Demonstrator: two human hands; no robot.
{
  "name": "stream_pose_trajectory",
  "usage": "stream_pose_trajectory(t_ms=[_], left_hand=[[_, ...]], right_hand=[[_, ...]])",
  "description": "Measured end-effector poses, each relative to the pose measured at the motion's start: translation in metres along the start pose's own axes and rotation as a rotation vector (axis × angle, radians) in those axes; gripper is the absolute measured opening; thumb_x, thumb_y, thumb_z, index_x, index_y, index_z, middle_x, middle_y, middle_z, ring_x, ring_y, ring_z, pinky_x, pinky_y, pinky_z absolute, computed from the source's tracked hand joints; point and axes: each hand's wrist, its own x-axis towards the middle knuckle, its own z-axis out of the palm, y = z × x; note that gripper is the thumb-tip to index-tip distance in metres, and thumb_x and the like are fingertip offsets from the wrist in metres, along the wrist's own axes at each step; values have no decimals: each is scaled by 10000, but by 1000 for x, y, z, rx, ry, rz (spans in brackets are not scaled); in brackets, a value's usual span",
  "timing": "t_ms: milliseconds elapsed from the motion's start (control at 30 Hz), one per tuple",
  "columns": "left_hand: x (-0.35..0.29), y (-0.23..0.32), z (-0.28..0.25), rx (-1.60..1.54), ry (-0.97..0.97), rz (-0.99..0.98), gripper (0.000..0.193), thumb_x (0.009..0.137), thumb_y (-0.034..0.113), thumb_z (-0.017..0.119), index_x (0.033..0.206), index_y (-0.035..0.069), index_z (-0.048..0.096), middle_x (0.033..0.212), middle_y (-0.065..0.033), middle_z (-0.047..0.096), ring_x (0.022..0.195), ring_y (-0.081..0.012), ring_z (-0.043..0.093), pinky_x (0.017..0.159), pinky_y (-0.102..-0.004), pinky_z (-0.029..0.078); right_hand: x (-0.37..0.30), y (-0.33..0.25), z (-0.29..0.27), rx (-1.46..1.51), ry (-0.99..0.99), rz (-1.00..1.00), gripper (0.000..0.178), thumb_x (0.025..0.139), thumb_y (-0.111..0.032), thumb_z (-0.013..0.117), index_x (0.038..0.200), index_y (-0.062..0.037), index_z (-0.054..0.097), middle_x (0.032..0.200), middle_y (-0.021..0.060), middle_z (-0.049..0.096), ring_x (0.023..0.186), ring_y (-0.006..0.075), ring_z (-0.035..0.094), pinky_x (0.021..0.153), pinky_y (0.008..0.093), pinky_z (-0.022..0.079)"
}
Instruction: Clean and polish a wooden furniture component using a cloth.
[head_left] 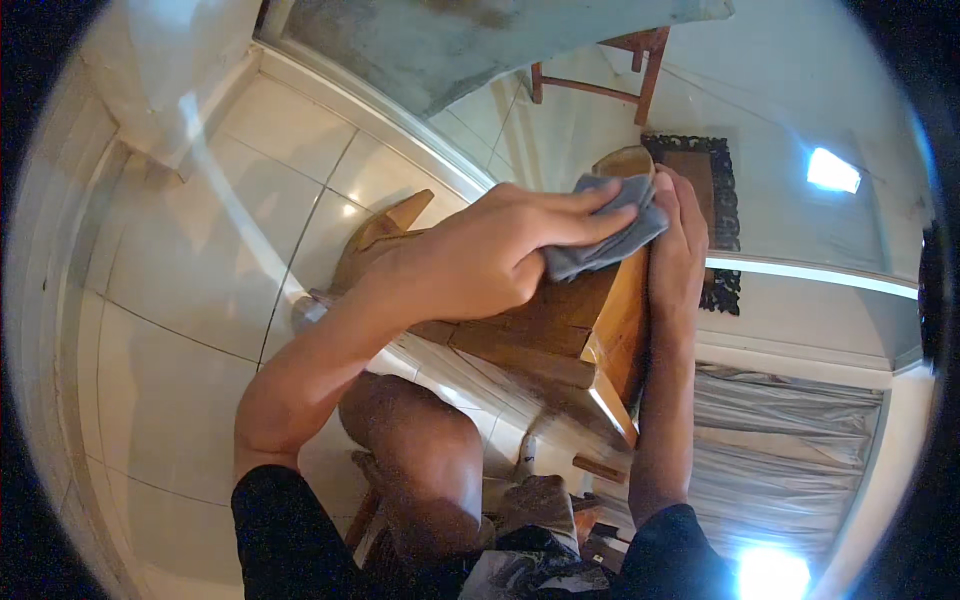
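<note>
A varnished brown wooden piece of furniture [520, 345], perhaps a stool or small bench, stands tilted in front of me. Pressed to its upper right end is a folded grey cloth [605, 235]. My left hand [515, 240] is closed on this cloth, fingers laid over it and thumb beneath. Along the right side of the wood, my right hand [682, 240] grips the edge, its fingertips close to the cloth. A pointed wooden part [395, 220] sticks out at the far left, behind my left forearm. My left arm hides some of the furniture's middle.
Pale tiled floor [200, 290] spreads to the left. Ahead is a large glass pane [780, 90], with a wooden chair [640, 75] and a dark carved frame [722, 190] visible in it. A grey curtain [780, 430] hangs at the right. My bent knee [430, 450] is below the furniture.
</note>
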Motion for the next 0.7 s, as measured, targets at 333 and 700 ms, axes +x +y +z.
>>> stream_pose_trajectory(t_ms=[333, 700], left_hand=[[-27, 29, -15, -175, -218, -19, 838, 662, -209, 440, 1390, 158, 637, 1575, -114, 448, 1442, -351, 440, 1234, -412, 331], [-96, -24, -38, -328, -356, -164, 758, 650, -106, 507, 1344, 135, 691, 1537, -99, 517, 1479, -335, 412, 1260, -428, 256]], right_hand=[[1, 4, 1, 4, -8, 12, 435, 1070, -364, 483, 1250, -1, 643, 1150, 273, 696, 1095, 409, 667, 968, 417, 483], [-1, -4, 0, 61, -22, 78, 445, 1082, -325, 474, 1283, 38, 634, 1202, 151, 679, 1124, 222, 595, 1030, 318, 420]])
